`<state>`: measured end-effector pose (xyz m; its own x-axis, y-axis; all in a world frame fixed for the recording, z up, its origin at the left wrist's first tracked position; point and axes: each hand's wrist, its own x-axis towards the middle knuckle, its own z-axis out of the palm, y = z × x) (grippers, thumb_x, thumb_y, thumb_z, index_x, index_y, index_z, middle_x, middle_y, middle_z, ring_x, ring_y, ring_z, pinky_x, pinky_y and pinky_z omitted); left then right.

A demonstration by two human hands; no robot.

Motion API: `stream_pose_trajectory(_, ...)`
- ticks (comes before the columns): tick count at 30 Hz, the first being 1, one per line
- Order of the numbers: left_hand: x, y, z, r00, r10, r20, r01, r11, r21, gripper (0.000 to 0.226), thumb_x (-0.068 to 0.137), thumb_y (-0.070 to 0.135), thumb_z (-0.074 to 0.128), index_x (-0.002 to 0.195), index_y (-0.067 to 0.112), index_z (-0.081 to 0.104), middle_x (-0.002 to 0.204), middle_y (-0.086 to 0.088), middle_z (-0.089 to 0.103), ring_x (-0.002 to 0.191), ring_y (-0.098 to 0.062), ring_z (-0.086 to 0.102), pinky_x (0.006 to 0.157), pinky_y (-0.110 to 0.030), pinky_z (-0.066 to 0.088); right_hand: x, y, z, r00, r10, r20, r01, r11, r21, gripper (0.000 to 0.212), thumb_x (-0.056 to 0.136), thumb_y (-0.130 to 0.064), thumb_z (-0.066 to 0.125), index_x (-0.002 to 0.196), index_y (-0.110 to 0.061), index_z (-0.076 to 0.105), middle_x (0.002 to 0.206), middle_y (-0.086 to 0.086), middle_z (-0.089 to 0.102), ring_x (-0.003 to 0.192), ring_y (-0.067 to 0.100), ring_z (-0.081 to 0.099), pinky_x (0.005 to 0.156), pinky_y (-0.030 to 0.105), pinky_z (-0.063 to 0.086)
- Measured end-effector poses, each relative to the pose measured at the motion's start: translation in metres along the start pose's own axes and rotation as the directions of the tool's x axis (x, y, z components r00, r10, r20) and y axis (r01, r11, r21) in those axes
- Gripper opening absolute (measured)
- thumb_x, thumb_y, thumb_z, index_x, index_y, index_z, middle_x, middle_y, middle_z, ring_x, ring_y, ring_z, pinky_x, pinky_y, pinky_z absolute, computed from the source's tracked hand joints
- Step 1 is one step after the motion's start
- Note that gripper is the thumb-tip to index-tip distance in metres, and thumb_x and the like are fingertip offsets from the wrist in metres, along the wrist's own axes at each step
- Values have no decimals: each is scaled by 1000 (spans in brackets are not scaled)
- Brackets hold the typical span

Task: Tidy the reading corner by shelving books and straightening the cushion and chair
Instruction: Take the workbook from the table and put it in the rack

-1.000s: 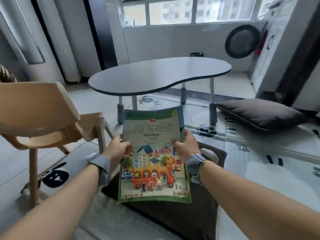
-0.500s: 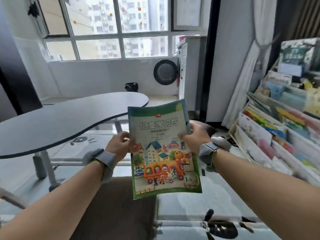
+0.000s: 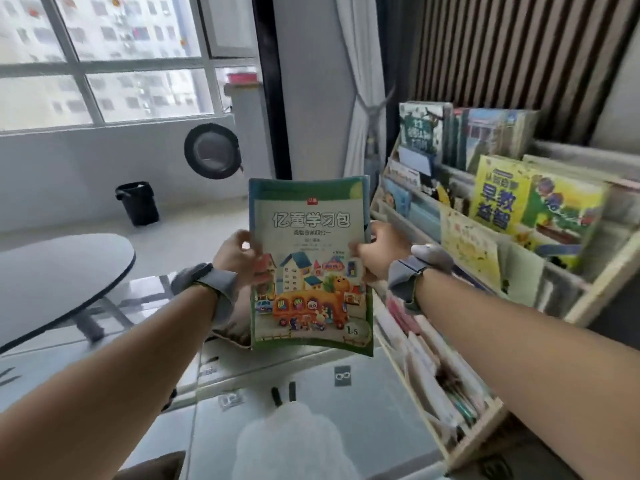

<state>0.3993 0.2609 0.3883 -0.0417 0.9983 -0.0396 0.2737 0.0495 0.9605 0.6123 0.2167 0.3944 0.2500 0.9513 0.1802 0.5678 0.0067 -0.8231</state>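
I hold a green children's book (image 3: 310, 268) upright in front of me, its cover showing houses and an orange bus. My left hand (image 3: 235, 259) grips its left edge and my right hand (image 3: 379, 252) grips its right edge. A tiered wooden bookshelf (image 3: 599, 271) full of picture books stands at the right, just beyond the book's right edge. A corner of a dark brown cushion (image 3: 156, 465) shows at the bottom left. The chair is out of view.
A grey kidney-shaped low table (image 3: 59, 271) stands at the left. A black bin (image 3: 138, 202) sits by the wall under the window. A patterned play mat (image 3: 301, 410) covers the floor below. A white curtain (image 3: 363, 98) hangs beside the shelf.
My view has swung right from the table and chair to the bookshelf. Both hands carried the book along and lifted it nearer the shelf.
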Motion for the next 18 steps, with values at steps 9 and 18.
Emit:
stream_pose_trajectory(9,104,87,164,985,40,165,-27,997,-78,26,91,5,54,116,10,49,95,-8,62,76,-19,63,79,-42,59,101,51,-125,966,90,-243,-115,989,-91,23,86,-20,62,103,-6,69,105,19,70,94,41,64,81,48,55)
stream_pose_trajectory(18,146,185,275,936,115,334,-92,992,-85,22,96,13,43,115,22,47,105,-3,63,88,-17,62,71,-43,57,150,64,-225,854,89,-513,-185,973,-140,20,88,-21,60,91,-2,65,97,18,70,92,39,63,69,35,46)
